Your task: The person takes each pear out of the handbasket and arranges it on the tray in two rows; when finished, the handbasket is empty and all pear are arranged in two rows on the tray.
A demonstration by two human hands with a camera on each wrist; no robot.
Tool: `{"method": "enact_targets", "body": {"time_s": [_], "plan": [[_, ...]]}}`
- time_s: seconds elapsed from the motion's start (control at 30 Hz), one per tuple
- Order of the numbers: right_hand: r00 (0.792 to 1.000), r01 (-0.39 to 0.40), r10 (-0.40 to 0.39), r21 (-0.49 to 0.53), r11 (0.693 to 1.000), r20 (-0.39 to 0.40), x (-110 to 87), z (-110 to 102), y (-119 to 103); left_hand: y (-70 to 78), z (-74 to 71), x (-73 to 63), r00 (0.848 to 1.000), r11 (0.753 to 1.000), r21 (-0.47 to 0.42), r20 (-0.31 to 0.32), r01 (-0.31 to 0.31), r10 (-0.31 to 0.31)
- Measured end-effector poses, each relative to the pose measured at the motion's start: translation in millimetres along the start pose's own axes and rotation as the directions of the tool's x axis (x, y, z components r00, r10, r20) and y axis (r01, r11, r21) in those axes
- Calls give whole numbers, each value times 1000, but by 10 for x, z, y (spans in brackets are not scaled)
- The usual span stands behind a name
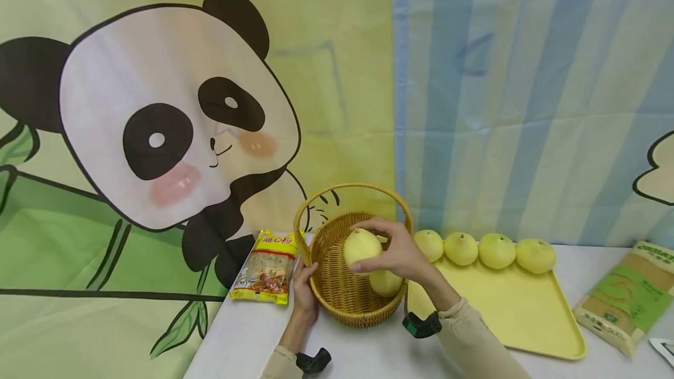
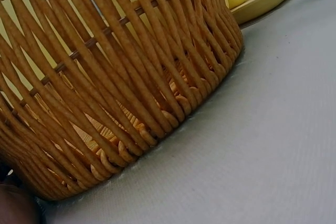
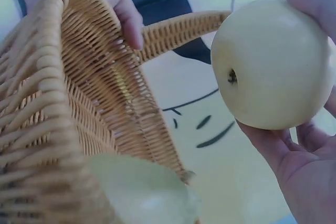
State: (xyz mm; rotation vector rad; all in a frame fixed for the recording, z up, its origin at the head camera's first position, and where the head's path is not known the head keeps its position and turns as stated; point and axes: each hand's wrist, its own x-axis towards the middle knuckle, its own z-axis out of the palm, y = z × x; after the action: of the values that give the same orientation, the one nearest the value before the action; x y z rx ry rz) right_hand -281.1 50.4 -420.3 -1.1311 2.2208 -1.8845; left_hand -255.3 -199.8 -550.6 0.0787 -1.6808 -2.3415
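A wicker basket [image 1: 339, 294] with a tall hoop handle stands on the white table. My left hand [image 1: 304, 294] grips its left rim, the thumb over the edge. Above the basket's right half, my right hand [image 1: 404, 255] holds a pale yellow pear [image 1: 362, 247] between thumb and fingers. In the right wrist view this pear [image 3: 270, 66] is beside the handle, its small dark hollow facing the camera. Another pear [image 1: 385, 284] lies inside the basket on the right, partly hidden by the held one. Woven basket wall [image 2: 115, 72] takes up much of the left wrist view.
Right of the basket is a yellow tray [image 1: 511, 314] with several pears [image 1: 497, 250] lined along its back edge. Left of the basket lies a yellow food packet [image 1: 267, 268]. A brown and green packet [image 1: 629, 297] sits at far right. A panda-printed curtain [image 1: 174, 75] hangs behind.
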Motion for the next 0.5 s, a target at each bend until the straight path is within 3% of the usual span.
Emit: {"method": "enact_targets", "body": {"time_s": [0.23,0.33,0.5], "plan": [[999,31,-31,40,999,-9,-311,-288,-63,1,0,15,1000,1000,0,7,6,-6],[999,17,-16,18,1000,-37,-435,-442,-32,-5,-6,22,1000,1000,-10,8,5,-5],[996,-20,26,66,998,-81,-643,-701,110,-15,-4,19,1000,1000,-13,6,11,-11]]}}
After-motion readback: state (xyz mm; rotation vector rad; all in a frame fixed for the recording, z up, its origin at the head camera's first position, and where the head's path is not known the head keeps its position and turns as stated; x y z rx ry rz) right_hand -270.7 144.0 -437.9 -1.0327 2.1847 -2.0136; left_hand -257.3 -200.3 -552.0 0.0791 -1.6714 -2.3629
